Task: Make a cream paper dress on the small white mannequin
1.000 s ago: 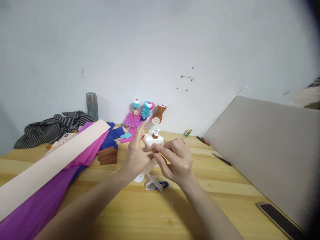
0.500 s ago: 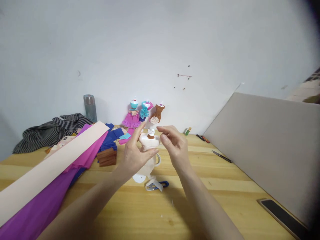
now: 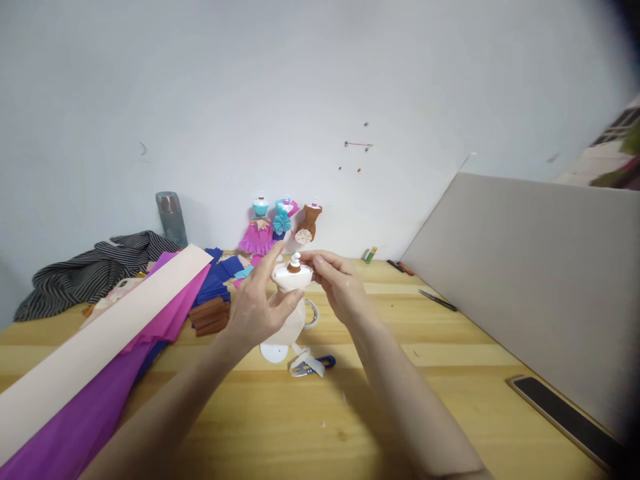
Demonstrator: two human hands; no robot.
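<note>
A miniature dress form wrapped in cream crepe paper stands tilted on its round white base, with a brown ring round its neck and a white knob on top. Curved around its left side is my left hand, thumb across the front and fingers behind. The fingers of my right hand are bent together at the upper right edge, pinching the cream paper there; the fingertips are partly hidden. On the table just in front lie blue-handled thread snips with a cream paper scrap over them. A white tape roll sits behind.
Three dressed miniature forms, one in brown, stand by the wall. Left are crepe paper sheets, brown paper pieces, a striped cloth and a flask. Right are tweezers, a phone and a white board.
My right hand has come in from the side and now touches the dress form's upper right edge. My left hand stays around the form. The whole view has shifted slightly.
</note>
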